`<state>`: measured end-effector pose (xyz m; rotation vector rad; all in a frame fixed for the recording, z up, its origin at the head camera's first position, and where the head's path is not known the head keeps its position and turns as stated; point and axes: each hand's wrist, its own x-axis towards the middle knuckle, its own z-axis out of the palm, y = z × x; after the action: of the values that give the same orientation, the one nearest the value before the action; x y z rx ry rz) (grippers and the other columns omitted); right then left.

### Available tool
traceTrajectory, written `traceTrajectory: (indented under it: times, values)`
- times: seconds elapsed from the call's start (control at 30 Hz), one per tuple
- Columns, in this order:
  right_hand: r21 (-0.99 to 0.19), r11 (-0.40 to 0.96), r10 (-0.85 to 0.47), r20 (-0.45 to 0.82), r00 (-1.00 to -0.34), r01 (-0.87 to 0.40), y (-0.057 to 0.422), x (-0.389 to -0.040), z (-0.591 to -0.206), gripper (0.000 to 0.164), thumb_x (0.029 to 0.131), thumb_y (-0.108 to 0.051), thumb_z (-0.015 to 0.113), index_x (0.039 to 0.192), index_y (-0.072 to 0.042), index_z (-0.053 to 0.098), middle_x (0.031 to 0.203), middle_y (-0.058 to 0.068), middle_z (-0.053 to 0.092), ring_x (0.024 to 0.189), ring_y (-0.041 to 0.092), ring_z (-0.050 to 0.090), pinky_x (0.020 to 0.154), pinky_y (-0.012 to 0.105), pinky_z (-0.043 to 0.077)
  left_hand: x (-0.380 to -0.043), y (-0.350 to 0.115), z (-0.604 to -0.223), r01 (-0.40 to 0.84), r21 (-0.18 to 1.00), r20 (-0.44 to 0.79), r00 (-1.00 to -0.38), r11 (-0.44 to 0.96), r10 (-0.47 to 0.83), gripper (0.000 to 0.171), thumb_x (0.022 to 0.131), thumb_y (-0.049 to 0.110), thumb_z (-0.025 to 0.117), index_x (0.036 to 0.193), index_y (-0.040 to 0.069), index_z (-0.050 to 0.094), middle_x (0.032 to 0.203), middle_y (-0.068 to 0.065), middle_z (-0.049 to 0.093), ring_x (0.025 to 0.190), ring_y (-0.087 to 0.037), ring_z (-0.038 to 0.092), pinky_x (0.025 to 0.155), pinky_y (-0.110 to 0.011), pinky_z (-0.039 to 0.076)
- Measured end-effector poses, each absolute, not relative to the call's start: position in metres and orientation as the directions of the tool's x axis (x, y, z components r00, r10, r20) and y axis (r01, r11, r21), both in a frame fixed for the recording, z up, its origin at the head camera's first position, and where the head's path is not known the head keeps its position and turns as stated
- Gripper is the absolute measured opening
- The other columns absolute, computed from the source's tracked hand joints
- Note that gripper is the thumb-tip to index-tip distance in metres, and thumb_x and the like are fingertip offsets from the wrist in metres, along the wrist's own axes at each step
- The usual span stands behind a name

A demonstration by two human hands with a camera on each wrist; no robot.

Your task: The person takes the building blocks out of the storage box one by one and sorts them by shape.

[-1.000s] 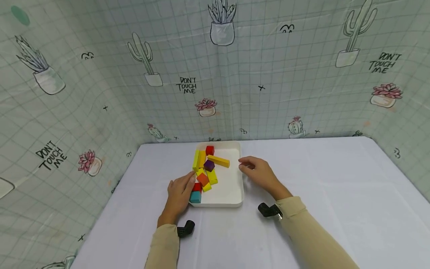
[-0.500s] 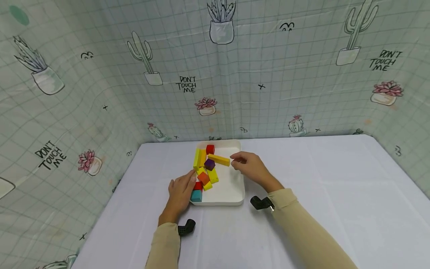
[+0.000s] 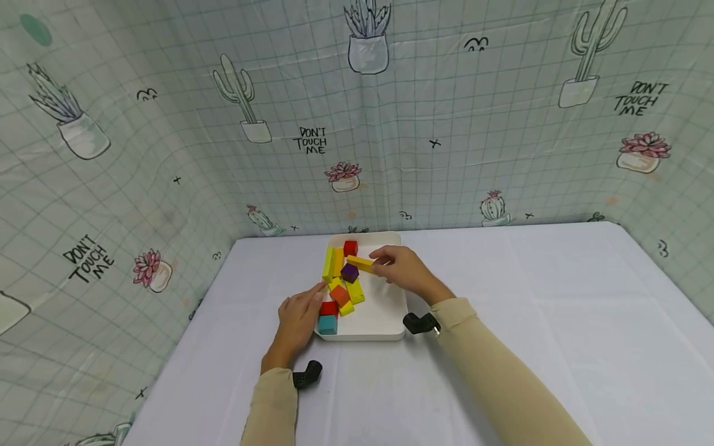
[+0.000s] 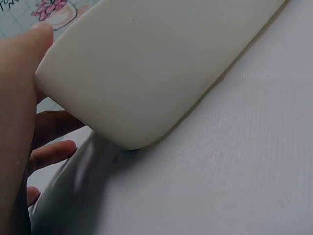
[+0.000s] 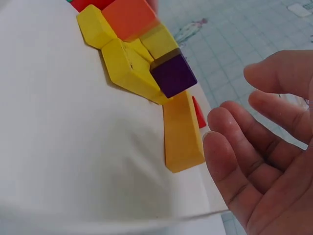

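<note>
A white tray (image 3: 385, 310) holds several coloured wooden blocks, mostly along its left side. My left hand (image 3: 295, 319) holds the tray's left side, thumb at the rim and fingers by the outer wall (image 4: 127, 83). My right hand (image 3: 401, 269) reaches over the tray's right wall, fingers apart around the end of a long yellow-orange block (image 3: 359, 263). In the right wrist view that block (image 5: 183, 132) lies close to the fingertips, with a gap between thumb and fingers. A purple block (image 3: 349, 272) sits against its other end.
Red blocks (image 3: 350, 248), an orange block (image 3: 339, 295), yellow blocks (image 3: 354, 290) and a teal block (image 3: 328, 324) lie in the tray. A white cloth covers the table (image 3: 535, 310). A patterned curtain (image 3: 435, 179) hangs behind.
My right hand has moved left from outside the tray's right wall to the end of the long yellow-orange block. The left hand stays on the tray; the blocks look unmoved.
</note>
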<state>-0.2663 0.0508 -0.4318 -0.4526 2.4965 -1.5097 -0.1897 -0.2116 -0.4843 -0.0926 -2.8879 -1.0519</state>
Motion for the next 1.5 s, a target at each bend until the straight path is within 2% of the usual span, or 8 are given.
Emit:
traceTrajectory:
  times: [0.2,0.43,0.73,0.97,1.5]
  values:
    - [-0.879,0.445,-0.382,-0.015,-0.924,-0.17,0.044,-0.276,-0.435,0.039,0.094,-0.021,0.068,0.13,-0.006,0.065,0.106,0.007,0.067,0.089,0.027,0.064,0.075,0.031,0.058,-0.192,-0.209,-0.482,0.102,0.655,0.112,-0.993,0.749,0.037,0.056,0.107,0.051,0.032,0.15,0.02,0.05,0.145,-0.011,0.055,0.136,-0.034,0.041,0.117,-0.06,0.004]
    - [-0.881,0.456,-0.368,-0.059,-0.928,-0.125,0.034,-0.275,-0.441,0.037,0.092,-0.019,0.072,0.127,-0.008,0.066,0.105,0.006,0.067,0.085,0.023,0.064,0.075,0.03,0.058,-0.19,-0.206,-0.487,0.095,0.647,0.113,-0.993,0.757,0.028,0.056,0.107,0.05,0.033,0.149,0.019,0.05,0.145,-0.012,0.054,0.136,-0.035,0.041,0.115,-0.063,0.004]
    - [-0.879,0.469,-0.358,-0.098,-0.929,-0.088,0.018,-0.269,-0.45,0.041,0.09,-0.018,0.075,0.127,-0.007,0.065,0.109,0.008,0.066,0.089,0.021,0.063,0.077,0.031,0.058,-0.18,-0.207,-0.488,0.09,0.652,0.113,-0.993,0.753,0.021,0.053,0.107,0.047,0.036,0.148,0.017,0.052,0.144,-0.013,0.056,0.135,-0.036,0.042,0.115,-0.063,0.006]
    - [-0.86,0.494,-0.357,-0.066,-0.932,-0.128,0.015,-0.271,-0.448,0.044,0.089,-0.023,0.076,0.129,-0.006,0.064,0.111,0.009,0.066,0.091,0.022,0.062,0.083,0.034,0.057,-0.185,-0.207,-0.486,0.09,0.656,0.113,-0.993,0.75,0.021,0.055,0.107,0.049,0.035,0.149,0.018,0.051,0.145,-0.013,0.055,0.136,-0.036,0.041,0.116,-0.063,0.004]
    - [-0.839,0.533,-0.318,-0.083,-0.945,-0.106,0.009,-0.271,-0.45,0.049,0.089,-0.027,0.077,0.131,-0.005,0.063,0.114,0.011,0.066,0.097,0.023,0.061,0.088,0.036,0.056,-0.187,-0.207,-0.487,0.104,0.654,0.131,-0.991,0.749,0.022,0.055,0.107,0.048,0.035,0.148,0.016,0.052,0.145,-0.012,0.055,0.135,-0.035,0.042,0.115,-0.064,0.006]
